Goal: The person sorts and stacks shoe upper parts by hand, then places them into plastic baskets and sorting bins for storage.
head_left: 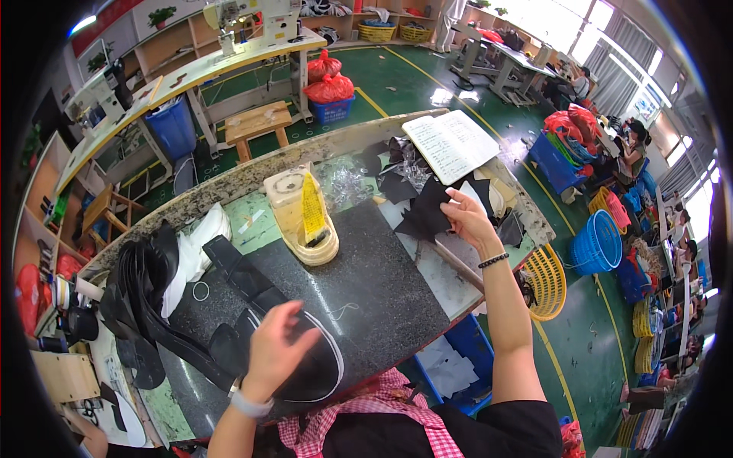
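Note:
My left hand (276, 347) hovers over a black shoe-upper-like piece (317, 366) with a white edge line, its fingers apart and slightly blurred. Whether it touches that piece I cannot tell. Over the right end of the bench, my right hand (472, 223) has its fingers curled together beside black material scraps (424, 214). What its fingertips hold, if anything, is too small to make out. A dark stone slab (359, 282) lies beneath the work, with a loose thread (343, 310) on it. Beyond the slab sits a cream dispenser-like block (294, 187) with a yellow strip.
Black strips (141, 298) and white pieces (202, 237) heap at the left. An open notebook (450, 145) lies at the far right. A yellow basket (548, 282) and blue bin (466, 359) stand below the bench's right side. Sewing machines (263, 23) line another table; people sit farther right.

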